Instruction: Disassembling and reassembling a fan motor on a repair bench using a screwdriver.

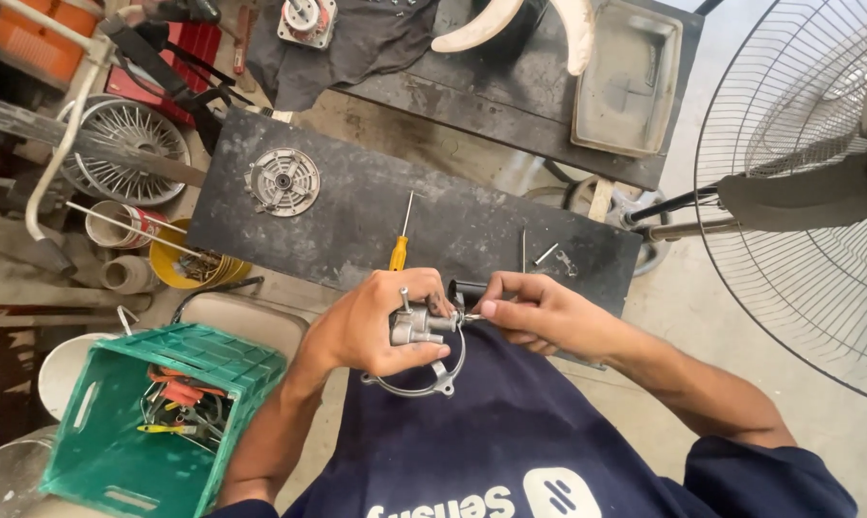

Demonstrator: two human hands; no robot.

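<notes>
**Between the Hands: Tool Axis and Metal Part**

Just below the near edge of the dark, stained table (356, 216), the left hand (380, 326) grips a small grey cast-metal part with a thin wire ring hanging beneath it (419, 328); its fingers are clamped around the body. The right hand (539, 309) lies directly to the right, fingers closed on a black-handled tool (467, 290). The tool's long axis runs roughly level, right to left, its tip meeting the part's right end. A yellow-handled screwdriver (401, 242) lies on the table just beyond, untouched.

Red-and-white labelled can (117, 225) left of bench
</notes>
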